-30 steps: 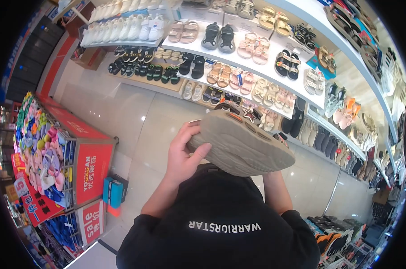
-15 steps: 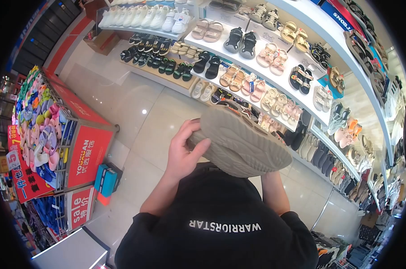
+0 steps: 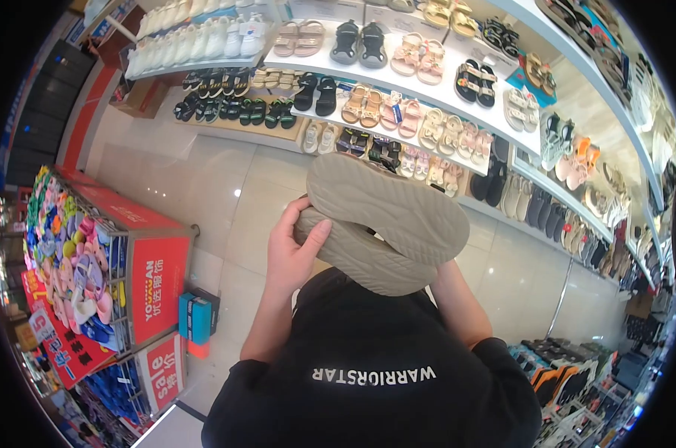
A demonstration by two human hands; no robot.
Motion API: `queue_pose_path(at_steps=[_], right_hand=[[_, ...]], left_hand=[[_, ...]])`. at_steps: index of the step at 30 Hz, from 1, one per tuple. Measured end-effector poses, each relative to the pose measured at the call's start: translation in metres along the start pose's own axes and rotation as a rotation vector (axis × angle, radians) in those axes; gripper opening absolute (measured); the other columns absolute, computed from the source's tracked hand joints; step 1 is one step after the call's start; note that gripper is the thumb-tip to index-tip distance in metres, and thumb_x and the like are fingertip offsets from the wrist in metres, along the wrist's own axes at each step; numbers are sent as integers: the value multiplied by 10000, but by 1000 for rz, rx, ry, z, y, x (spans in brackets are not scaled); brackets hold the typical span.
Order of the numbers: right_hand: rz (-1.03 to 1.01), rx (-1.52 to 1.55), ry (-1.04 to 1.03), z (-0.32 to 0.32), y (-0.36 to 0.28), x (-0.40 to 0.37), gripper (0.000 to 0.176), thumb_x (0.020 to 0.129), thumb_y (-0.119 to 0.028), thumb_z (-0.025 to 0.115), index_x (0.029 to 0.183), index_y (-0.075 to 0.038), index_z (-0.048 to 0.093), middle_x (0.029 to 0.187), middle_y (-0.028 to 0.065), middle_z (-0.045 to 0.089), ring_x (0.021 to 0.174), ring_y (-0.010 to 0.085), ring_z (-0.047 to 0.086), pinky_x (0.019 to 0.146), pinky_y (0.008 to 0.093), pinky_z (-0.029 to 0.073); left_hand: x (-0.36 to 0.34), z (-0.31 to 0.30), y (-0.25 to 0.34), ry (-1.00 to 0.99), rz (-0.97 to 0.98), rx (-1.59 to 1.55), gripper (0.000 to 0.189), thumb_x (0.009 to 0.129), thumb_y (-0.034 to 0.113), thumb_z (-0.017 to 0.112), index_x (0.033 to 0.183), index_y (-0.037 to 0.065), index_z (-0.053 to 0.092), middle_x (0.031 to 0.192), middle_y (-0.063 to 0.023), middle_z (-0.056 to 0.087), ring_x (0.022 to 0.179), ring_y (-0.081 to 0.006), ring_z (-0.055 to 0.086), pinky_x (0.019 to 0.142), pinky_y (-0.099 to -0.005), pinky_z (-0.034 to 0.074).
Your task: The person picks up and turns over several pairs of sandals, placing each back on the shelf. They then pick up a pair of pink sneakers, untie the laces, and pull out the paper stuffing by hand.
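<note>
A pair of grey-brown shoes [image 3: 386, 213] is in front of my chest, patterned soles turned up toward me and their uppers mostly hidden. One shoe overlaps the other, with a small gap between them. My left hand [image 3: 297, 243] is closed around their left end, its thumb pressing on the nearer sole. At the right end, my right hand [image 3: 446, 280] supports the pair from beneath, with its fingers hidden behind the soles.
Shelves [image 3: 420, 86] of sandals curve along the far side and right. At left stands a red-sided bin [image 3: 159, 280] piled with colourful clogs, with a teal box [image 3: 194, 317] on the floor beside it. A clothes rack [image 3: 569, 381] is at lower right.
The shoes have turned and separated slightly, so both soles now show with a gap between them. Both hands keep hold. The view has shifted, bringing more of the clothes rack in.
</note>
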State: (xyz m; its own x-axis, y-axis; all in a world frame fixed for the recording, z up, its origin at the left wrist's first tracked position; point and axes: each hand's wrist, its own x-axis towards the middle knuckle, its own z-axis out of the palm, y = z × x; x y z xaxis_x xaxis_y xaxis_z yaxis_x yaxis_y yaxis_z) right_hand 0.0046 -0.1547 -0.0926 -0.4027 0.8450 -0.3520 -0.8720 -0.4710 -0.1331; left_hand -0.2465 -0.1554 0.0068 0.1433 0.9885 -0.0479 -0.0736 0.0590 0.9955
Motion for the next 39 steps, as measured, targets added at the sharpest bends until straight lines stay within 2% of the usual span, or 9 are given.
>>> queue_pose_path(at_steps=[12, 13, 14, 16, 17, 26, 30, 32, 39], right_hand=[[-81, 14, -431, 37, -5, -34, 387, 1003, -258, 547, 1322, -38, 556, 1269, 75, 635, 1104, 176, 629, 929, 344, 521], [-450, -701, -190, 58, -2, -43, 254, 883, -212, 684, 1071, -43, 667, 995, 66, 722, 848, 176, 695, 730, 293, 547], [-452, -696, -204, 77, -7, -48, 254, 883, -212, 684, 1071, -43, 667, 995, 66, 722, 848, 176, 695, 730, 293, 547], [-795, -1799, -268, 110, -13, -52, 225, 716, -176, 791, 810, -55, 626, 718, 42, 665, 610, 205, 643, 552, 284, 497], [-885, -1825, -330, 120, -8, -51, 294, 600, -160, 786, 736, -73, 540, 645, 55, 587, 582, 249, 602, 501, 322, 473], [-856, -2299, -428, 155, 30, -59, 310, 557, -205, 751, 754, -68, 555, 682, 73, 620, 644, 265, 655, 566, 378, 528], [-780, -2308, -376, 163, 43, -59, 305, 568, -219, 783, 769, -87, 595, 704, 52, 626, 699, 252, 666, 622, 376, 532], [-767, -2320, -388, 165, 45, -56, 310, 584, -232, 792, 776, -83, 599, 708, 55, 629, 706, 261, 669, 626, 384, 533], [-529, -2389, -363, 174, 52, -36, 330, 628, -285, 809, 803, -66, 635, 702, 79, 640, 688, 294, 671, 633, 414, 531]], left_hand=[[3, 10, -5, -93, -146, -226, 671, 966, 212, 617, 1496, 4, 262, 1447, -180, 399, 1321, -293, 452, 973, -417, 513], [2, 11, -6, -86, -185, -280, 769, 972, 336, 621, 1528, 17, 195, 1493, -187, 350, 1354, -331, 423, 986, -448, 510], [2, 9, -10, -82, -175, -270, 769, 972, 336, 621, 1528, 17, 195, 1493, -187, 350, 1354, -331, 423, 986, -448, 510], [0, 7, -19, -377, -172, -668, 998, 898, 645, 571, 1547, 29, 130, 1538, -194, 300, 1386, -370, 385, 1021, -480, 482], [-1, 14, -6, -449, -143, -621, 1130, 802, 794, 532, 1534, 10, 179, 1522, -198, 341, 1354, -345, 434, 1052, -466, 460], [-14, 13, -45, -238, -194, -957, 968, 743, 595, 704, 1426, -21, 403, 1372, -198, 528, 1200, -307, 578, 993, -427, 511], [-8, 14, -41, -235, -75, -1064, 896, 764, 537, 694, 1440, 21, 411, 1379, -190, 525, 1195, -309, 580, 996, -436, 507], [-5, 5, -53, -275, -12, -1011, 988, 818, 674, 597, 1533, 70, 281, 1533, -208, 337, 1329, -333, 455, 1083, -498, 413], [-1, -11, -51, -143, -46, -1059, 850, 879, 629, 524, 1466, 31, 382, 1410, -183, 503, 1253, -336, 535, 1046, -467, 468]])
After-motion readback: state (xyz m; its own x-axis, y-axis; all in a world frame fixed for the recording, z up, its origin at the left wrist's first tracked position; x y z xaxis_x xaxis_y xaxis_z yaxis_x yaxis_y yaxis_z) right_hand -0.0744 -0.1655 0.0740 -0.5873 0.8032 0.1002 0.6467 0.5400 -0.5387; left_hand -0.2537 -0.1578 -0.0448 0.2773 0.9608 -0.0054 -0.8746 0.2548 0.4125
